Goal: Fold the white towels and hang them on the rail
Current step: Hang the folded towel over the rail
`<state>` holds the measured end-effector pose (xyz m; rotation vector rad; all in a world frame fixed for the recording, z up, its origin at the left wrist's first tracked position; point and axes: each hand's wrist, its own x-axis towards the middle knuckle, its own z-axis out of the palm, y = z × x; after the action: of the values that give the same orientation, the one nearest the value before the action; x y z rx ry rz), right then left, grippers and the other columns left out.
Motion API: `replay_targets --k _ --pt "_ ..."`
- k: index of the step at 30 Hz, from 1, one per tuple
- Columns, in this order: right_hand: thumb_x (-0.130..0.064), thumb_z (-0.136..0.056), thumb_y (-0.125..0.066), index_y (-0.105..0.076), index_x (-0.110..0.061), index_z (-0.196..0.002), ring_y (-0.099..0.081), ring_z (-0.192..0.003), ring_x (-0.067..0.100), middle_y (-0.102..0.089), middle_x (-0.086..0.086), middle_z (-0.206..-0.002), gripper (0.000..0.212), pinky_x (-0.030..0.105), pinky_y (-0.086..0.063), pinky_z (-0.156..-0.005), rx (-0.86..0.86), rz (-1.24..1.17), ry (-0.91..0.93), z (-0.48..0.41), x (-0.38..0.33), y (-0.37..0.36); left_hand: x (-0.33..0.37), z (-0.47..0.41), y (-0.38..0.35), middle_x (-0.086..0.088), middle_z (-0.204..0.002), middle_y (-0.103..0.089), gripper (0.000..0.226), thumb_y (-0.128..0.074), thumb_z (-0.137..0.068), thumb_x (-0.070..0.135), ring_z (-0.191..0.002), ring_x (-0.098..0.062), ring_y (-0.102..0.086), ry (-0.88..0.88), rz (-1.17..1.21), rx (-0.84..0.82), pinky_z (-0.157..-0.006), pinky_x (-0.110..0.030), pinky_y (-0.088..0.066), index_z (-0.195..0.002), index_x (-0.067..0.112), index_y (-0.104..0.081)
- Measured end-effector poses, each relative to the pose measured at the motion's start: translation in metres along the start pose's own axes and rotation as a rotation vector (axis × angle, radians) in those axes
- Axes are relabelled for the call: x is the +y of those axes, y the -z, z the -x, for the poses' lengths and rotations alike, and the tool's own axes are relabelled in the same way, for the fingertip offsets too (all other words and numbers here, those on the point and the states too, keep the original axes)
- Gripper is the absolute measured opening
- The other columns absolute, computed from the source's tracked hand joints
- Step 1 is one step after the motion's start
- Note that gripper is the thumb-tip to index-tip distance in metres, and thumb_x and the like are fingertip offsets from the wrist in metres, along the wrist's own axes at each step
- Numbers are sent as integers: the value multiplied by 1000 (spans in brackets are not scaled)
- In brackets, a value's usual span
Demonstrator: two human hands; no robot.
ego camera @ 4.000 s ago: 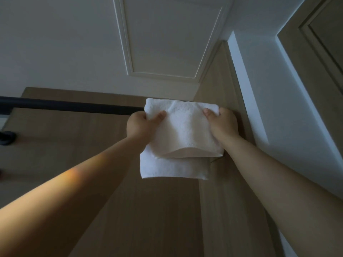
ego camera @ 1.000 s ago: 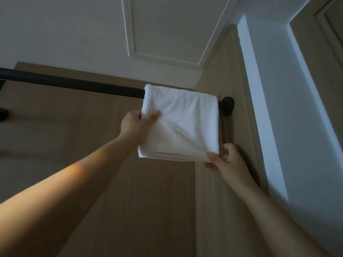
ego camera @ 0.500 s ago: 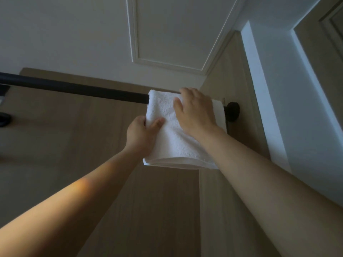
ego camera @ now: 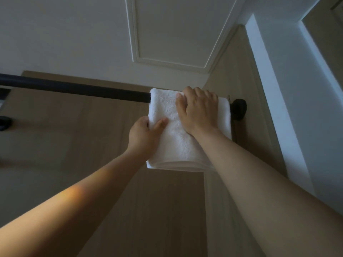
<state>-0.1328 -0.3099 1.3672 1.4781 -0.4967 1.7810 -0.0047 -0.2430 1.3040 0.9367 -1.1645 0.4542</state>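
A folded white towel hangs over the black rail near the rail's right end. My left hand pinches the towel's left edge, thumb on the front face. My right hand lies flat on the towel's upper part, its fingers reaching over the top of the rail. The rail under the towel is hidden.
The rail's round black end mount sits on a wooden side panel at the right. A wooden back panel lies behind the rail, with a white ceiling above. Another dark fitting shows at the far left edge.
My right hand left the towel's lower right corner and now presses on its top over the rail. My left hand kept its hold on the left edge. The towel hangs even.
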Motion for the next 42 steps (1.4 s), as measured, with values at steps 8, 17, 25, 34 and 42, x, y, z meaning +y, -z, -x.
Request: replay_targets --k 8,17,25,34,42 --pt "-40 -99 -38 -60 -11 -89 -58 -84 33 -65 10 -85 38 41 -36 -81 26 -17 11 3 22 -1 6 4 -19 0 -88 -68 37 -60 -89 48 -76 -14 -66 -12 9 -18 -59 -23 -47 -95 12 -62" --pt "-41 -99 -35 -59 -10 -89 -57 -84 31 -65 9 -86 40 41 -38 -83 4 -48 12 4 41 4 13 8 -32 4 -88 -68 35 -60 -90 48 -75 -9 -65 -6 29 -65 -57 -20 -45 -97 14 -62" --pt "-47 -98 -29 -43 -15 -142 -36 -135 28 -46 11 -142 56 45 -15 -118 -82 14 -88 38 51 9 13 18 -23 0 -98 -70 36 -62 -89 47 -87 -16 -68 97 39 -161 -79 -37 -58 -106 15 -63" --pt "-43 -104 -23 -2 -24 -157 13 -150 17 14 2 -164 61 43 -2 -123 -375 -184 -115 127 52 19 -8 48 -17 -12 -101 -71 37 -77 -80 36 -91 -28 -71 237 131 -305 -82 -48 -59 -102 8 -66" --pt "-38 -99 -43 -39 -13 -148 -27 -146 22 -28 5 -159 56 41 -28 -118 -561 -198 -244 186 44 55 -33 89 -11 -7 -85 -74 33 -78 -78 31 -81 -23 -72 223 -13 -335 -80 -41 -59 -98 9 -65"
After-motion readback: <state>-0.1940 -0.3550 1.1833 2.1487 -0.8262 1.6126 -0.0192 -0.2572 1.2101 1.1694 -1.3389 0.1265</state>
